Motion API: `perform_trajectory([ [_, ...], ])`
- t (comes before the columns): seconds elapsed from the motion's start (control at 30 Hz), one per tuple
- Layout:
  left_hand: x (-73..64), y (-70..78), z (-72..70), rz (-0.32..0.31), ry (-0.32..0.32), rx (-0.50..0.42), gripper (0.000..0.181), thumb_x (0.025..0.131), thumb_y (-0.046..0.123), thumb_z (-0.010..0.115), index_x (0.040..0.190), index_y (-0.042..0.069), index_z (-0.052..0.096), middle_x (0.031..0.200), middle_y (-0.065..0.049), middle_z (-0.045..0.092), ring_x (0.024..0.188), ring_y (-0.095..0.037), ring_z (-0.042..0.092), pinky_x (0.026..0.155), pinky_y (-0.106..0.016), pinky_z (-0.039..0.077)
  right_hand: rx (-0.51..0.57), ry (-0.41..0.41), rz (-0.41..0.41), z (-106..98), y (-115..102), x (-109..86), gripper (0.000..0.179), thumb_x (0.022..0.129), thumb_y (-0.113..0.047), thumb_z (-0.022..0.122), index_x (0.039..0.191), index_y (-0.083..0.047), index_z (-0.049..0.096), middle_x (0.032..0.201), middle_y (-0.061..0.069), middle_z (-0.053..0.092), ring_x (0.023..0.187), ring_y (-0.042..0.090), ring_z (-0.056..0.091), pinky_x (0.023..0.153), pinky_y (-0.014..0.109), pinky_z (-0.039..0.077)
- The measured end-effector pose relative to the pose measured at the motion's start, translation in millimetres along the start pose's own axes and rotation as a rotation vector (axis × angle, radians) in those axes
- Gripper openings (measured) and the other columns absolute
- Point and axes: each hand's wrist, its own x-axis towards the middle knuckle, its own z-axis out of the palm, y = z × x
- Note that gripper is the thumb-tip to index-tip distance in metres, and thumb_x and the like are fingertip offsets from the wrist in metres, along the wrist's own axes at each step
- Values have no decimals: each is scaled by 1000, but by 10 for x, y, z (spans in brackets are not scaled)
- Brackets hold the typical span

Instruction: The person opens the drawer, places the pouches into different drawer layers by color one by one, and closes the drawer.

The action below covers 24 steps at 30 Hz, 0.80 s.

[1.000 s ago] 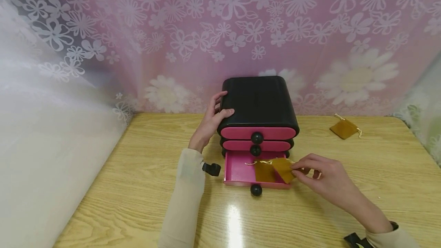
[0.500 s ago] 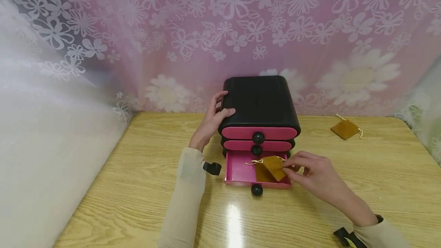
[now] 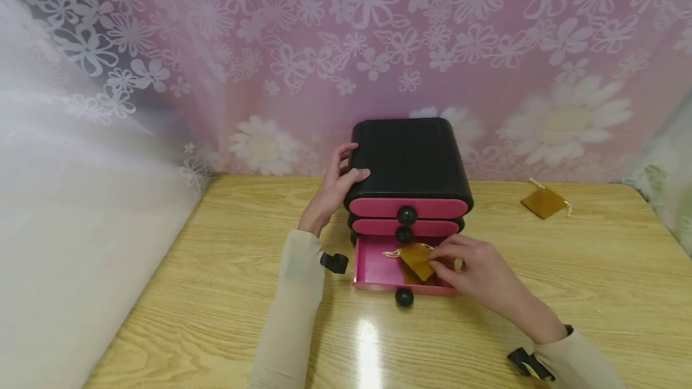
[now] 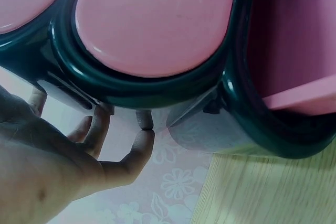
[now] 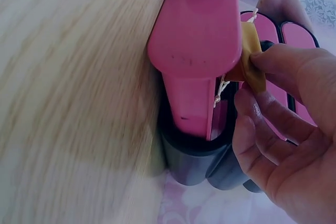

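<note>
A black drawer unit (image 3: 408, 158) with pink fronts stands on the table, its bottom drawer (image 3: 375, 263) pulled out. My left hand (image 3: 328, 194) rests against the unit's left side, thumb on the top edge; the left wrist view shows bent fingertips (image 4: 144, 137) touching that side. Over the right part of the drawer, my right hand (image 3: 476, 266) pinches a mustard-brown drawstring pouch (image 3: 416, 262) between thumb and fingers. A second brown pouch (image 3: 409, 277) lies in the drawer, mostly covered by the held one. The right wrist view shows the held pouch (image 5: 253, 45) beside the drawer front.
A third brown pouch (image 3: 545, 202) with pale cords lies at the back right of the wooden table (image 3: 216, 293). Upper drawers with round black knobs (image 3: 406, 215) are closed. A pink floral curtain (image 3: 292, 77) hangs behind the table.
My right hand has moved left with the pinched pouch, from the drawer's right edge to farther over the drawer. The left hand keeps its place on the unit.
</note>
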Motion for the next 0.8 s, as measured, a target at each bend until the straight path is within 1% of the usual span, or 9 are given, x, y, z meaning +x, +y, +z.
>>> perform_trajectory([
  [0.13, 0, 2, 1, -2, 8, -5, 61, 94, 34, 61, 150, 34, 36, 161, -2, 27, 141, -25, 42, 112, -51, 44, 6, 7, -32, 40, 5, 27, 26, 72, 2, 87, 88, -16, 79, 85, -8, 70, 70, 5, 59, 59, 21, 52],
  [0.27, 4, 2, 8, 8, 3, -9, 62, 94, 34, 61, 150, 32, 36, 160, -4, 27, 143, -26, 41, 113, -52, 44, 1, -8, -34, 77, 3, 48, 24, 72, 1, 87, 88, -16, 80, 87, -8, 72, 73, 6, 62, 64, 25, 56],
  [0.53, 5, 4, 8, 15, 1, -3, 61, 94, 34, 60, 150, 32, 35, 161, -4, 26, 146, -27, 38, 115, -52, 42, -19, -1, -43, 132, -22, 84, 22, 73, 0, 87, 88, -15, 80, 86, -5, 72, 70, 4, 57, 61, 23, 52],
  [0.63, 2, 4, 7, 17, 2, 2, 61, 95, 34, 59, 150, 32, 35, 161, -4, 26, 145, -27, 38, 115, -52, 41, -18, -5, -44, 152, -33, 90, 22, 73, 0, 87, 89, -14, 80, 87, -5, 72, 70, 6, 58, 61, 23, 52],
  [0.8, -7, 3, 7, 15, 2, -1, 60, 95, 33, 59, 150, 33, 36, 161, -4, 27, 144, -27, 39, 115, -52, 41, -24, -11, -50, 194, -35, 93, 20, 73, -2, 88, 88, -14, 80, 87, -6, 73, 74, 7, 64, 65, 24, 56],
])
